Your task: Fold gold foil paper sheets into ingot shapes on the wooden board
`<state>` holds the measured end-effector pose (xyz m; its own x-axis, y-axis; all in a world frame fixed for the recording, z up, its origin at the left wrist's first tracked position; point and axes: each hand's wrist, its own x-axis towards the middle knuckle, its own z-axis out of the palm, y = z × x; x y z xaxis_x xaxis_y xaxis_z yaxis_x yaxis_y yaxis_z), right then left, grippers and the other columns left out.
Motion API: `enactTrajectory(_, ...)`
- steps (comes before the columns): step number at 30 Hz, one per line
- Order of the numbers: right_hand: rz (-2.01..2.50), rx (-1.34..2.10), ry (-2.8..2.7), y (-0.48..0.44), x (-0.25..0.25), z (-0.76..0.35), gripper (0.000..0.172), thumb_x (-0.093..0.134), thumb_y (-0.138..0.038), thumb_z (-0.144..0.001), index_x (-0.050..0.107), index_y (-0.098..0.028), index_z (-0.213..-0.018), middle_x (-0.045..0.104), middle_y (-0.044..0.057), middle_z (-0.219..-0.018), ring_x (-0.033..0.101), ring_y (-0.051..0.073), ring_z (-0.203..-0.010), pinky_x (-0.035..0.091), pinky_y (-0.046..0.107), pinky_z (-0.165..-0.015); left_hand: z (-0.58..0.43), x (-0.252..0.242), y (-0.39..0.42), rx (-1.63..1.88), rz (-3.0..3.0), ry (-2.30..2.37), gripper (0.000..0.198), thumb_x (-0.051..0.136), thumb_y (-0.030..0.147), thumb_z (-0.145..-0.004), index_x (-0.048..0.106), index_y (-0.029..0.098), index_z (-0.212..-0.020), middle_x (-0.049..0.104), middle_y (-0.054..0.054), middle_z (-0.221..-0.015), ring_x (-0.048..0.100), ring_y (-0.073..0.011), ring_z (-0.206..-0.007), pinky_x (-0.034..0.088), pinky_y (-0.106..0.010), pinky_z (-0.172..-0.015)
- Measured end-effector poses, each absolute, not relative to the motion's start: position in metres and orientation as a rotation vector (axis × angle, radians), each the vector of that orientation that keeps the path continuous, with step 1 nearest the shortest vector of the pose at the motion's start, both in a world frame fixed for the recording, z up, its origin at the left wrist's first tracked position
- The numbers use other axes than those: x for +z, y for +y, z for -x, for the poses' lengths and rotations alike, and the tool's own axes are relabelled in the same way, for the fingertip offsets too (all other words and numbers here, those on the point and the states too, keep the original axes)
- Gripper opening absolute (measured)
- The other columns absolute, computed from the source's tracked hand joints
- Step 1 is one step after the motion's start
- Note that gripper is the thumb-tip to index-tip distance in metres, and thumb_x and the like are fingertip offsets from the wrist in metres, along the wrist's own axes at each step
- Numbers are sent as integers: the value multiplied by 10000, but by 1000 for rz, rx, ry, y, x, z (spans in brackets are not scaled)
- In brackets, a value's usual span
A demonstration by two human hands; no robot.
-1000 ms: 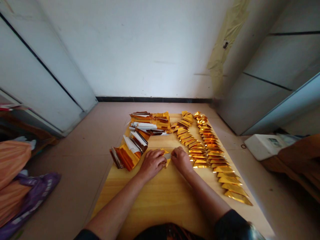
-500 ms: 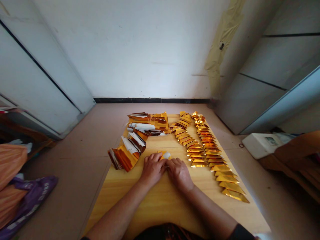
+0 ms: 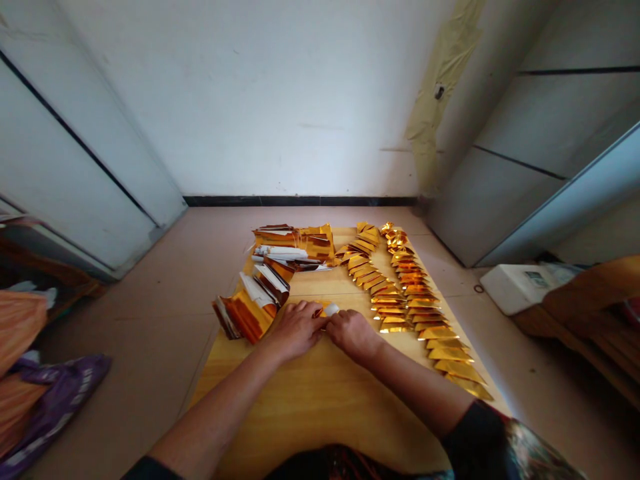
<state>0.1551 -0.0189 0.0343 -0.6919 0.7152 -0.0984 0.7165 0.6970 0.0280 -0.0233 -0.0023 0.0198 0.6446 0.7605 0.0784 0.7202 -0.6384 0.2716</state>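
Both hands meet over the middle of the wooden table [image 3: 300, 393], working on one piece of gold foil paper [image 3: 325, 309] with a white patch showing. My left hand [image 3: 299, 330] is closed on its left side, fingers bent over the paper. From the right, my right hand [image 3: 353, 335] pinches the near edge, its fingertips close to the left thumb. Much of the paper is hidden under the fingers. To the left lie loose gold foil sheets [image 3: 249, 312] with white backs. On the right, folded gold paper pieces [image 3: 419, 303] overlap in two long rows.
A white wall [image 3: 280, 100] stands beyond the table, with grey cabinets [image 3: 520, 140] on the right. At the right, a white box [image 3: 515, 287] rests on a wooden piece. Purple and orange bags [image 3: 65, 393] lie at the left.
My right hand has shifted slightly left and its fingers have curled closer. My left hand has also moved a little left. The gold paper stays between them.
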Motion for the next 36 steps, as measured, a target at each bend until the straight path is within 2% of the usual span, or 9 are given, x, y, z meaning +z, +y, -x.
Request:
enactTrajectory(5, -1108, 85, 2770, -22, 32, -145, 199, 449, -77, -870, 646, -102, -864, 659, 135, -809, 608, 213, -721, 403, 301, -569, 25, 16, 0, 300, -2672, 1191, 308, 558, 290, -837, 592, 375, -1131, 600, -17, -1132, 524, -224, -1021, 376, -363, -842)
enactTrajectory(10, -1136, 118, 2831, -32, 25, -147, 256, 361, -119, -923, 616, -103, -946, 645, 136, -843, 575, 213, -728, 388, 324, -591, 26, 9, 3, 387, -2645, 1203, 459, 482, 157, -843, 481, 330, -1268, 624, -21, -1156, 542, -207, -1044, 364, -367, -875)
enactTrajectory(14, -1316, 78, 2830, -35, 20, -148, 241, 358, -125, -934, 599, -127, -933, 628, 111, -815, 543, 203, -733, 358, 328, -615, 27, 1, 6, 461, -2601, 1278, 395, 481, 96, -787, 543, 247, -1147, 658, -40, -1079, 562, -210, -1014, 363, -382, -887)
enactTrajectory(22, -1669, 130, 2779, -40, 10, -157, 163, 458, -174, -931, 599, -185, -851, 626, 55, -769, 498, 196, -776, 272, 336, -691, 22, 14, 4, 499, -2760, 1122, 379, 535, 92, -726, 595, 242, -1069, 653, -43, -1034, 536, -226, -1011, 343, -415, -901)
enactTrajectory(27, -1836, 268, 2762, -45, 3, -169, 155, 509, -183, -916, 573, -192, -774, 609, 27, -725, 459, 181, -730, 232, 327, -660, 14, 2, 4, 635, -2871, 1104, 144, 509, 171, -846, 636, 222, -894, 652, -28, -839, 545, -196, -861, 353, -396, -824)
enactTrajectory(31, -1931, 327, 2737, -47, 0, -175, 165, 488, -159, -920, 567, -189, -779, 598, 28, -742, 446, 182, -731, 234, 326, -662, 9, -9, 2, 754, -2922, 1101, 203, 455, 198, -904, 649, 204, -847, 620, -36, -742, 525, -178, -784, 362, -356, -768)
enactTrajectory(36, -2001, 242, 2698, -48, -2, -176, 148, 499, -165, -916, 594, -192, -806, 600, 36, -807, 452, 187, -783, 256, 314, -678, 8, -8, -4, 769, -2926, 1113, 199, 455, 153, -889, 648, 202, -896, 613, -36, -727, 521, -182, -761, 380, -333, -720)
